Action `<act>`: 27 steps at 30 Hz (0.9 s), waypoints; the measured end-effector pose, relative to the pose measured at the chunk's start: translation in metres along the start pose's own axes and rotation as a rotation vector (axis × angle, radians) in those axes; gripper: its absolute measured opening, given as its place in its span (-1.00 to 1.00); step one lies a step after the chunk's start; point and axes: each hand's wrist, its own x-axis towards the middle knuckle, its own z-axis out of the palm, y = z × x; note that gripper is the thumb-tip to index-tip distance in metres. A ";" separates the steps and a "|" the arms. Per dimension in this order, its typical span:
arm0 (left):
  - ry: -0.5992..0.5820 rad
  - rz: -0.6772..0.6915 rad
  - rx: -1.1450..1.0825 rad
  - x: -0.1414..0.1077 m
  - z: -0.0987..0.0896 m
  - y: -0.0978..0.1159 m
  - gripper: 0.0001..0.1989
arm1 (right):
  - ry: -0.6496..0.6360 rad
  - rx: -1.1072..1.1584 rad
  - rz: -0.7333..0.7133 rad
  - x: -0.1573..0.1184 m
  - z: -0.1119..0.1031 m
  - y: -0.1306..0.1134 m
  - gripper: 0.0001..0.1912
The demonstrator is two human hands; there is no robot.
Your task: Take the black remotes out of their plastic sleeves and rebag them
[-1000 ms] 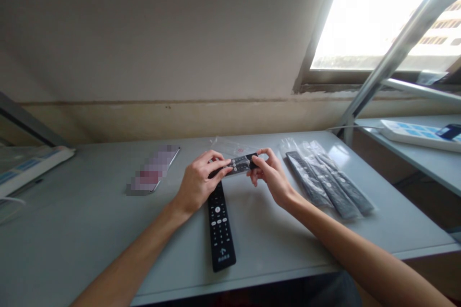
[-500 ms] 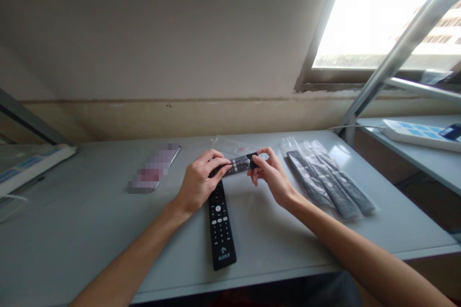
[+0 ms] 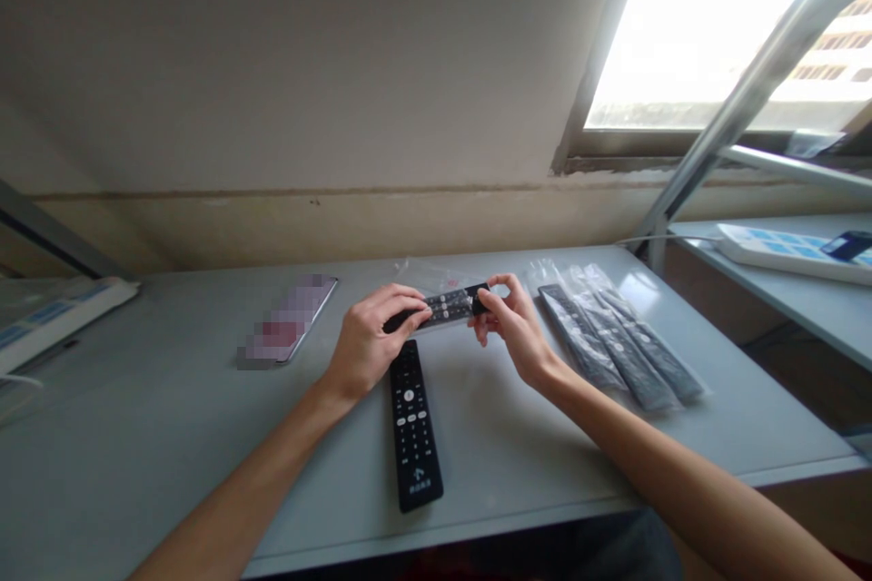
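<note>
A black remote control (image 3: 446, 307) in clear plastic is held level above the desk between my two hands. My left hand (image 3: 374, 327) grips its left end, with the thumb in front and the fingers over the top. At the right end, my right hand (image 3: 508, 318) pinches it between thumb and index finger. Below them a bare black remote (image 3: 415, 436) lies lengthwise on the desk, buttons up. Several bagged black remotes (image 3: 619, 340) lie side by side to the right of my right hand. Behind the held remote lies a clear plastic bag (image 3: 436, 274).
A phone (image 3: 290, 322) with a blurred screen lies on the grey desk (image 3: 170, 418) at left. White power strips sit at the far left (image 3: 68, 313) and on the right-hand shelf (image 3: 790, 250). A metal post (image 3: 736, 100) rises at the back right.
My left hand has shifted slightly left along the held remote, and more of its buttons show. My right hand keeps its pinch. The view has moved slightly.
</note>
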 end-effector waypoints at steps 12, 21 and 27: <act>-0.005 0.079 0.121 -0.002 0.002 -0.004 -0.88 | -0.008 -0.017 -0.005 -0.001 0.001 0.000 -0.60; -0.012 0.029 0.051 -0.001 0.003 -0.001 -0.85 | 0.007 -0.037 -0.011 0.000 -0.001 0.001 -0.62; 0.006 -0.012 0.027 0.000 0.001 -0.002 -0.87 | 0.011 -0.039 -0.020 0.001 -0.001 -0.001 -0.64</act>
